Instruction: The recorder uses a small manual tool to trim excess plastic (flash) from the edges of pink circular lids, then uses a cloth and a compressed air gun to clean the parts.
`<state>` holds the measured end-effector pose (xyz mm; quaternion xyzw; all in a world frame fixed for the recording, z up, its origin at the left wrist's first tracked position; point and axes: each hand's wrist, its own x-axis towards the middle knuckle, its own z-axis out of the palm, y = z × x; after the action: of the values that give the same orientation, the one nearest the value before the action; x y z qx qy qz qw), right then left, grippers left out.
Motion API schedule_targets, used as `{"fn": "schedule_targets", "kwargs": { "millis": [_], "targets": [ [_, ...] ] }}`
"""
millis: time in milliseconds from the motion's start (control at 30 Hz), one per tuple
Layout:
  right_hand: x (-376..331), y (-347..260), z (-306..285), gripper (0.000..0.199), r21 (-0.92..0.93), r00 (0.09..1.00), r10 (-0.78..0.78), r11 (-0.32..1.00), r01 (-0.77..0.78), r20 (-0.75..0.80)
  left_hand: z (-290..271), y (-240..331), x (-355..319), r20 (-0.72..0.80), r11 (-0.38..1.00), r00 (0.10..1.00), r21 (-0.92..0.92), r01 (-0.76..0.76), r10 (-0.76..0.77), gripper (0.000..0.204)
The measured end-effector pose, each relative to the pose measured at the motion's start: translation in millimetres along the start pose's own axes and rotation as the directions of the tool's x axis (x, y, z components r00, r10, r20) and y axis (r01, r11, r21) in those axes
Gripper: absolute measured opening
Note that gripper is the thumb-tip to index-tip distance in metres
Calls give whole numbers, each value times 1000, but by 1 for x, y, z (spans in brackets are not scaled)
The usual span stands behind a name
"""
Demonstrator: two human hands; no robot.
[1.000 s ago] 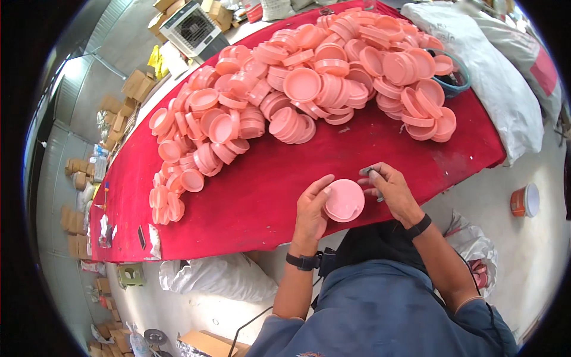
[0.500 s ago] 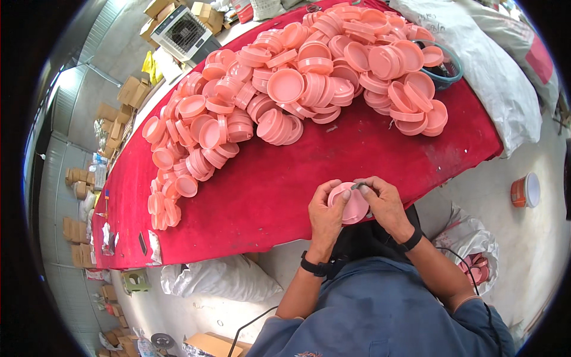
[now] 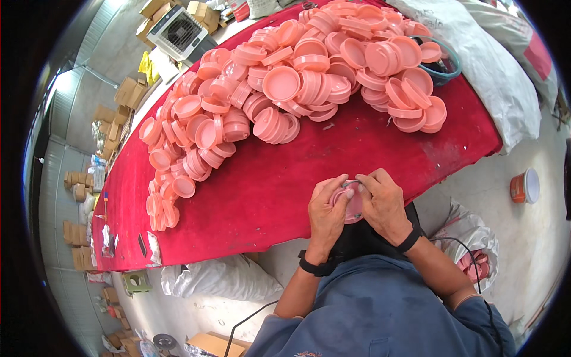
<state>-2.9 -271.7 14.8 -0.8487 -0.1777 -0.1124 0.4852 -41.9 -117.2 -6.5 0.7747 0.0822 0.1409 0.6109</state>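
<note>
At the table's near edge, both hands meet around one round, shallow pink plastic lid (image 3: 354,208). My left hand (image 3: 325,217) grips its left side, with the thumb lying over the face and the fingers behind the rim. My right hand (image 3: 385,206) is closed at the lid's upper right, its thumb pressing near the rim. A thin dark grey piece (image 3: 350,182) shows at the lid's top edge between the fingertips, seemingly in my right fingers; its kind is mostly hidden. Beyond my hands spreads a large heap of similar pink lids (image 3: 281,84).
A red cloth covers the table (image 3: 262,190). A blue basket (image 3: 446,62) stands at the heap's right end, beside white sacks (image 3: 493,77). An open sack with pink pieces (image 3: 476,241) and an orange-and-white bucket (image 3: 525,187) are on the floor at right. A white sack (image 3: 220,278) lies under the table.
My hands have drawn closer together over the lid, covering more of it. The lid appears turned, and the dark piece has shifted left along its top edge.
</note>
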Motion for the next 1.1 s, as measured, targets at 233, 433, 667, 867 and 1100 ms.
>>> {"fn": "schedule_targets", "kwargs": {
  "millis": [233, 433, 667, 867, 1100],
  "targets": [
    [1, -4, 0, 21, -127, 998, 13, 992, -7, 53, 0, -11, 0, -21, 986, 996, -142, 82, -86, 35],
    [1, -2, 0, 22, -152, 991, -47, 986, 67, 128, -6, -11, 1, 20, 982, 991, -132, 136, -135, 35],
    [3, -1, -3, 23, -122, 980, -78, 987, 101, 181, -11, -17, 3, 99, 975, 985, -153, 158, -144, 32],
    [4, -6, 0, 23, -140, 967, -66, 985, 104, 247, -18, -28, 3, 64, 993, 992, -43, 109, -106, 25],
    [11, -19, -10, 28, -104, 969, -26, 993, 53, 246, -8, -26, 17, 65, 964, 998, -265, 35, -18, 19]
  ]
}}
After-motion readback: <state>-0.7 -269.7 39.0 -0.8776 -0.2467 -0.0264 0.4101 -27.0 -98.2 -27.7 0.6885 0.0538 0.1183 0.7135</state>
